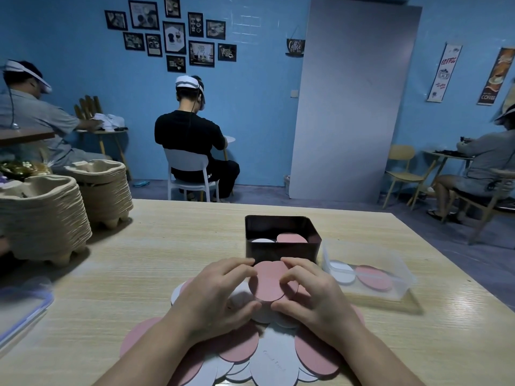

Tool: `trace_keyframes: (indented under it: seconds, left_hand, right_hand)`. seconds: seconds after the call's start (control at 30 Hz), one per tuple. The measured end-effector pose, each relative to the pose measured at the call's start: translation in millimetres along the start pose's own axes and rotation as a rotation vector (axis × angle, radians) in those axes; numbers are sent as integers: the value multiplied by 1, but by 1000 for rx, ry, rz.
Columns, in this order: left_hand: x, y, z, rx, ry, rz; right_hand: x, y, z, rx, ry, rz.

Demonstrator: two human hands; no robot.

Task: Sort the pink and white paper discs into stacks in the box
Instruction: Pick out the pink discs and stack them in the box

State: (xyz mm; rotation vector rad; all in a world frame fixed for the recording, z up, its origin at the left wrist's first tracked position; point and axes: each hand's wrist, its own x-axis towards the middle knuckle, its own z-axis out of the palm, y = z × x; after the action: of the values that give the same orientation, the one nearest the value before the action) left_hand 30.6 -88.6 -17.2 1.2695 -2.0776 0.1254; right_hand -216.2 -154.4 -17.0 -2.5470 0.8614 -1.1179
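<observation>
A loose heap of pink and white paper discs (264, 355) covers the near middle of the wooden table (156, 274). Above the heap, both hands hold a small stack of pink discs (269, 281) by its edges: my left hand (220, 293) grips the left side and my right hand (312, 293) the right side. Just behind the stack stands the dark box (280, 253). Inside it lie a white stack (262, 240) on the left and a pink stack (291, 238) on the right.
A clear plastic container (367, 267) with a white and a pink disc lies right of the box. Two tall stacks of pulp cup trays (44, 218) stand at the far left. A clear lid (19, 310) is at the left edge. Other people sit at tables behind.
</observation>
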Motion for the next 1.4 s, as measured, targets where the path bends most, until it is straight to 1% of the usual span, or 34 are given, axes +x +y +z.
trace_keyframes:
  seconds: [0.17, 0.33, 0.57, 0.73, 0.93, 1.03, 1.23, 1.4]
  left_hand:
    - [1, -1, 5, -9, 29, 32]
    - [4, 3, 9, 12, 13, 82]
    - [3, 3, 9, -3, 4, 60]
    - [2, 4, 8, -11, 11, 65]
    - [3, 4, 9, -45, -11, 76]
    - [4, 5, 9, -42, -8, 61]
    - [3, 7, 1, -35, -29, 10]
    - [0, 0, 3, 72, -15, -52]
  right_hand:
    - [0, 0, 1, 26, 6, -3]
    - [1, -1, 5, 30, -35, -9]
    - [1, -2, 5, 50, -16, -25]
    - [-1, -3, 5, 93, -53, 32]
    - [0, -7, 1, -18, -90, -34]
    - [2, -6, 0, -44, -100, -32]
    - [8, -4, -5, -18, -75, 8]
    - [30, 3, -31, 19, 26, 36]
